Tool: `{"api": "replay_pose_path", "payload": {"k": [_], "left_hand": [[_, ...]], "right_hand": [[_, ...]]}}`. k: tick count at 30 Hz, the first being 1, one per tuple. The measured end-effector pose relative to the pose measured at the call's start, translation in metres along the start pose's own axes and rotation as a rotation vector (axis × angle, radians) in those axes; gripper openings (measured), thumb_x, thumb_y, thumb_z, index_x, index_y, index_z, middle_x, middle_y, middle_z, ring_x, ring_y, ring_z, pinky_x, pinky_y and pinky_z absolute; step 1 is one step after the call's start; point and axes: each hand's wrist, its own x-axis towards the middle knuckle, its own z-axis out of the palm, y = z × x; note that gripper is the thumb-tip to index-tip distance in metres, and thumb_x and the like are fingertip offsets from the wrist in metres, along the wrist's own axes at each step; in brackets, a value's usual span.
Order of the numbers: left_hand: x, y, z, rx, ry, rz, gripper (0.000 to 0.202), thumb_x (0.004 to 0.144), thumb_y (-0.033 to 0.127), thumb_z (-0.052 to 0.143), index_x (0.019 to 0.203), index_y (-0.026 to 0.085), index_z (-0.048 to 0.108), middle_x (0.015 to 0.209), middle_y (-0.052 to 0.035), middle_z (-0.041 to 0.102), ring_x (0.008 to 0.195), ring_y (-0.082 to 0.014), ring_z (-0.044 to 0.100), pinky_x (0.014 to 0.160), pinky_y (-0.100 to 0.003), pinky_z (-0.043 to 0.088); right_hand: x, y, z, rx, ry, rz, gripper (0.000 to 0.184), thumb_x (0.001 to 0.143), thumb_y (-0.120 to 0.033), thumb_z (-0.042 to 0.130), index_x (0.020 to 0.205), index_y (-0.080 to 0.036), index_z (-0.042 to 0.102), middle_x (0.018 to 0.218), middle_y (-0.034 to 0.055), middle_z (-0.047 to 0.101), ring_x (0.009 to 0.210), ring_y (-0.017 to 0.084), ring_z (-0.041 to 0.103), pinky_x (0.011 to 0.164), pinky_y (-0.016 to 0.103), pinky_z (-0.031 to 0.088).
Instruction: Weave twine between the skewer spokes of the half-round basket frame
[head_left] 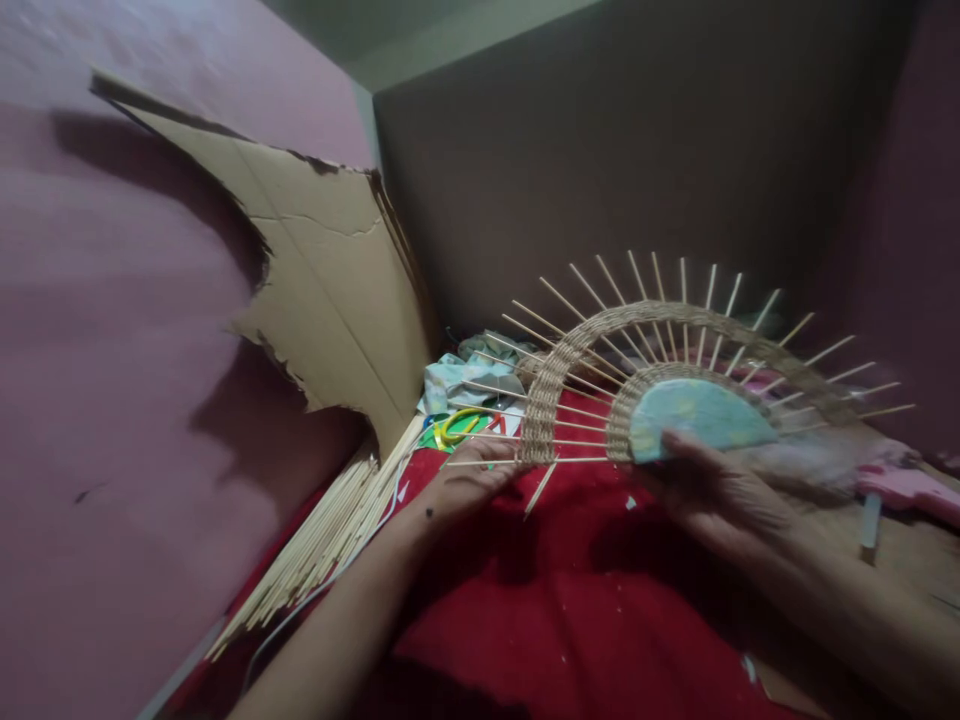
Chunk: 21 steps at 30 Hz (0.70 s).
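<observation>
A half-round woven fan (541, 405) is held up between my two hands. Thin sticks radiate through its inner and outer woven bands, and a pale blue-green half-disc (697, 412) forms its middle. My left hand (480, 475) is closed at the lower left end of the outer band; its fingertips are partly hidden behind the weave. My right hand (720, 490) grips the bottom edge of the half-disc, with the thumb on the front face. That hand is slightly blurred. A short loose stick (541, 488) hangs or lies just below the left part of the fan; I cannot tell which.
A bundle of thin sticks (322, 545) lies along the left wall. Torn cardboard (322, 270) leans there. Red cloth (570, 610) covers the surface below. Behind the fan are crumpled light-blue fabric (457, 380) and yellow-handled scissors (457, 425). A pink item (907, 487) lies at right.
</observation>
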Motion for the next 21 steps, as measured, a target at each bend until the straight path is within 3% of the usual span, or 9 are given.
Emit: {"api": "replay_pose_path", "payload": {"k": [4,9,13,18,21], "left_hand": [[0.000,-0.003,-0.003,0.102,0.077,0.046,0.018,0.077,0.026,0.063,0.091,0.022,0.073,0.102,-0.0112,0.067,0.100,-0.0254,0.055,0.093,-0.040,0.039],[0.000,-0.008,-0.008,0.151,0.247,0.051,0.036,0.066,0.025,0.072,0.102,0.025,0.069,0.114,-0.0111,0.061,0.114,-0.0284,0.047,0.098,-0.044,0.034],[-0.003,0.001,-0.010,0.019,0.187,0.013,0.039,0.072,0.028,0.068,0.110,0.025,0.064,0.124,-0.0089,0.056,0.115,-0.0250,0.049,0.095,-0.039,0.039],[-0.004,0.002,-0.009,-0.090,0.149,0.029,0.019,0.079,0.028,0.060,0.091,0.018,0.071,0.102,-0.0078,0.067,0.099,-0.0204,0.057,0.090,-0.032,0.040],[-0.004,0.001,-0.006,-0.252,0.100,-0.035,0.020,0.079,0.032,0.060,0.078,0.015,0.070,0.076,-0.0056,0.066,0.066,-0.0131,0.055,0.063,-0.025,0.043]], "right_hand": [[0.002,0.001,-0.001,0.011,0.011,-0.002,0.016,0.070,-0.005,0.064,0.081,-0.016,0.060,0.081,0.0011,0.065,0.071,0.013,0.062,0.074,0.030,0.057],[0.006,0.000,-0.002,0.079,0.077,0.014,0.018,0.071,-0.002,0.061,0.082,-0.016,0.058,0.080,0.0017,0.064,0.072,0.013,0.062,0.076,0.033,0.057],[0.006,-0.002,-0.001,0.097,0.095,-0.021,0.020,0.069,0.002,0.059,0.079,-0.015,0.056,0.077,0.0012,0.063,0.069,0.014,0.062,0.075,0.035,0.057],[0.002,-0.003,0.003,0.120,0.108,0.006,0.021,0.069,0.002,0.058,0.080,-0.016,0.056,0.077,0.0005,0.063,0.067,0.013,0.061,0.075,0.035,0.057],[0.002,-0.002,0.002,0.108,0.107,0.017,0.019,0.069,0.001,0.059,0.078,-0.016,0.056,0.073,-0.0005,0.063,0.064,0.011,0.060,0.071,0.031,0.058]]}}
